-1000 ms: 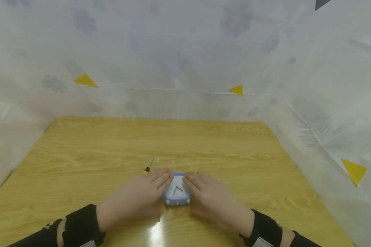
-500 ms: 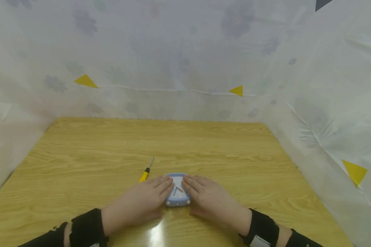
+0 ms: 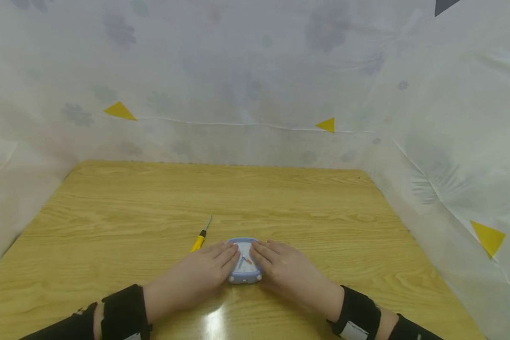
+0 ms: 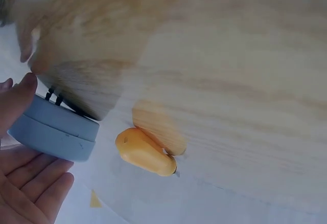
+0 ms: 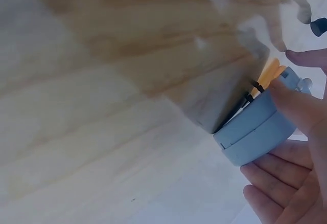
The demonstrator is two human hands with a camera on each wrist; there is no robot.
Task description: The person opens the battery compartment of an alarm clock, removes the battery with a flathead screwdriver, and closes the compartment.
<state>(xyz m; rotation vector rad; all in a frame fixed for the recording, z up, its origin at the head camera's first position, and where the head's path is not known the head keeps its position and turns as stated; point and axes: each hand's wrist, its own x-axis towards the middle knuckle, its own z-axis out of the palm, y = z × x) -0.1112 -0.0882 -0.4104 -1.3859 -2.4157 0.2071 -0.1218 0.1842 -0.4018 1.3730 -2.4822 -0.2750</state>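
Observation:
A small light-blue alarm clock with a white dial lies face up between both hands on the wooden table. My left hand grips its left side, fingers over the front and thumb at the lower edge. On the right side, my right hand holds it the same way. The left wrist view shows the clock's blue casing between thumb and fingers, with short dark pegs by the table. In the right wrist view the casing sits between thumb and fingers too. Fingers hide the dial's sides.
A screwdriver with a yellow-and-black handle lies just beyond the left hand, its metal tip pointing away. The wooden table meets pale patterned sheeting at the back and sides. Yellow triangles mark the sheeting.
Both hands have settled on the clock, fingers lying a little further over its face. The left hand has drawn slightly nearer and down, uncovering more of the screwdriver's yellow handle. The clock has barely moved.

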